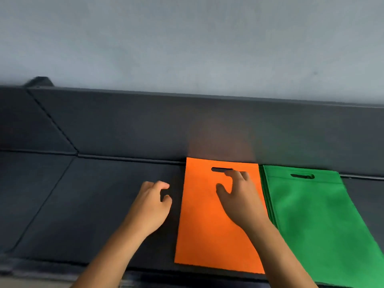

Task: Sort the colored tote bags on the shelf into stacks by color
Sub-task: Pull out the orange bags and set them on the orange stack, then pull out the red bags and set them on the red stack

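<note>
- Orange tote bag [209,225] flat on the dark shelf [93,204], at 5 o'clock from frame centre, handle slot toward the wall.
- Green tote bags [315,215] stacked just beside it, at its 3 o'clock.
- Right hand [239,196] resting on the orange bag, fingers spread and fairly straight, fingertips at the slot.
- Left hand [153,202] over the bare shelf at the bag's 9 o'clock, loosely curled, holding nothing.

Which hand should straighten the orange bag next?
Probably the right hand. Its fingers already lie on the orange bag, near the handle slot. The left hand hovers over the dark shelf beside the bag, loosely curled and touching nothing.
</note>
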{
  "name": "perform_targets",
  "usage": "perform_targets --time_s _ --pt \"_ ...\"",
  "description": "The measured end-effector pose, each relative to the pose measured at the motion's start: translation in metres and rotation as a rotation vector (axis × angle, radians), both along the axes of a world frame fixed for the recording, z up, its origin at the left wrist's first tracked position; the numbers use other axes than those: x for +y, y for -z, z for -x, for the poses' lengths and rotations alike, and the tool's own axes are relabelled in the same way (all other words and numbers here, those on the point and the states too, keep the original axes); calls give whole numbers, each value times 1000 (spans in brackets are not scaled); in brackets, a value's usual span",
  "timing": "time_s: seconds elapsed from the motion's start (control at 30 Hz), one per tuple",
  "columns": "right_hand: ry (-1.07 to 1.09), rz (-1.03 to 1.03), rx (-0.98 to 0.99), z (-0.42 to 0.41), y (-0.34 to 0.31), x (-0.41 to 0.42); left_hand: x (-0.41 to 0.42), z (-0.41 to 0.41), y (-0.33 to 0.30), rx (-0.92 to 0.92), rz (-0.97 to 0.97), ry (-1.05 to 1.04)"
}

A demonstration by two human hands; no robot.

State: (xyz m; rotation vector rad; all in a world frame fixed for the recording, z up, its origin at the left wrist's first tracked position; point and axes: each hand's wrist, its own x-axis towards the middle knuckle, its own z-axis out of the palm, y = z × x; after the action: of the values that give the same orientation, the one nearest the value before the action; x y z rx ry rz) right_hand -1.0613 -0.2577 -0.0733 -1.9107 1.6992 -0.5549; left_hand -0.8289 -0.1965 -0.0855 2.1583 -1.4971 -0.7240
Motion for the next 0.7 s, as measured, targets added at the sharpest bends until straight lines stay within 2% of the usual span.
perform_targets --time_s 0.2,0.43,0.7 --pt "-351 -79 -145 -112 5 14 65 -71 -13 53 91 -253" --pt "-684 -184 -196 -259 -7 92 193 -197 -26 51 207 -588" --pt "-797 -248 -309 -434 -23 205 343 -341 -32 -61 312 -756"
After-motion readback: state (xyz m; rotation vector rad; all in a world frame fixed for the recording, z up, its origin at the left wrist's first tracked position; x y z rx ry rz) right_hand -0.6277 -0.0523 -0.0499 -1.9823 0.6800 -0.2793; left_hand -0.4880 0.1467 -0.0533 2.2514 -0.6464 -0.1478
